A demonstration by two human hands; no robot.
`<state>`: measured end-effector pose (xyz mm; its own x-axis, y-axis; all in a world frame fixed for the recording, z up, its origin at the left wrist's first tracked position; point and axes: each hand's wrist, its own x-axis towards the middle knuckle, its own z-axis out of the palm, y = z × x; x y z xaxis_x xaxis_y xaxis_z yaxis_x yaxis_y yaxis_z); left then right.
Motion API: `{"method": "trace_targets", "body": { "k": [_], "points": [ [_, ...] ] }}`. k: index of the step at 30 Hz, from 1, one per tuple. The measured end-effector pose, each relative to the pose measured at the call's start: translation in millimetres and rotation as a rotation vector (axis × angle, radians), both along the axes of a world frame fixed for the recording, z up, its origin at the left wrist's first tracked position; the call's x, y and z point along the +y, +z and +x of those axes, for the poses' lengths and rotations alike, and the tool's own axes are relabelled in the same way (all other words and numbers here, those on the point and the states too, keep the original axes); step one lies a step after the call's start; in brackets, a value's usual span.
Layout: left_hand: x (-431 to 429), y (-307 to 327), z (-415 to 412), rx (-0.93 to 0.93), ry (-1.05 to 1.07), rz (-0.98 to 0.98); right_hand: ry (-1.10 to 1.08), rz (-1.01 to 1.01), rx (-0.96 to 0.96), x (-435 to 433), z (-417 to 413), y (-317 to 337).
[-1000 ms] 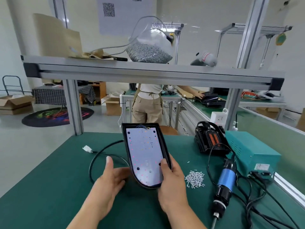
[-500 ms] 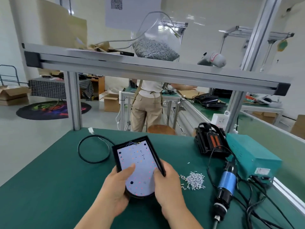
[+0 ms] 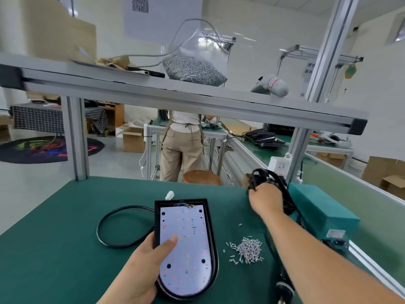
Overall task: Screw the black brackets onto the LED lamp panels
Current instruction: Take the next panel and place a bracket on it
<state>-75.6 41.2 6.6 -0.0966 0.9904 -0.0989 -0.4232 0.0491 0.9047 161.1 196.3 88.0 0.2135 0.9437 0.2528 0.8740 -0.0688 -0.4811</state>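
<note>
Both of my hands are busy. My left hand (image 3: 142,268) holds the LED lamp panel (image 3: 188,233) at its left edge. The thumb (image 3: 171,241) presses on the white board, and the other fingers are hidden under the housing. The panel rests on the green table (image 3: 54,238), board up. My right hand (image 3: 266,200) is well apart from it, fingers curled on a black bracket (image 3: 257,175) beside the teal box (image 3: 317,207). A small pile of screws (image 3: 248,251) lies to the right of my thumb. To the left of my left fingers, the black cable (image 3: 114,218) makes a loop.

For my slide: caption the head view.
Left hand holds the LED lamp panel while right hand grips a black bracket.
</note>
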Motion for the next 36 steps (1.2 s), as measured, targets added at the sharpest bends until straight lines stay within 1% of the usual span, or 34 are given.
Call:
{"method": "trace_targets", "body": {
  "k": [6,9,11,14,16,19,21,22,26,29,30,32,36],
  "points": [
    [3,2,0,-0.024,0.077,-0.001,-0.088,-0.152,-0.144,24,16,-5],
    [2,3,-2,-0.027,0.118,-0.018,-0.119,-0.203,-0.136,28,16,-8],
    [1,4,-3,-0.056,0.107,-0.021,-0.143,-0.168,-0.074,29,17,-9],
    [0,4,-4,-0.059,0.102,-0.03,-0.169,-0.036,0.012,33,23,-5],
    [0,4,-5,-0.063,0.092,-0.054,-0.145,0.039,0.094,34,25,1],
    [0,6,-4,-0.06,0.094,-0.073,-0.036,0.24,0.371,28,19,11],
    [-1,8,-3,-0.068,0.1,-0.097,0.138,0.317,0.468,13,10,16],
    [-1,8,-4,-0.074,0.096,-0.112,0.245,0.323,0.447,3,6,18],
    [-1,8,-9,-0.132,0.053,-0.154,0.66,0.242,0.146,-39,-7,22],
    [1,9,-10,-0.163,0.058,-0.158,0.943,0.268,-0.183,-56,-15,25],
    [1,8,-10,-0.175,0.059,-0.157,0.999,0.251,-0.265,-59,-18,25],
    [2,8,-10,-0.193,0.038,-0.157,1.046,0.204,-0.346,-63,-22,29],
    [-1,8,-9,-0.16,-0.024,-0.132,1.067,0.16,-0.384,-64,-33,37]
  ]
}}
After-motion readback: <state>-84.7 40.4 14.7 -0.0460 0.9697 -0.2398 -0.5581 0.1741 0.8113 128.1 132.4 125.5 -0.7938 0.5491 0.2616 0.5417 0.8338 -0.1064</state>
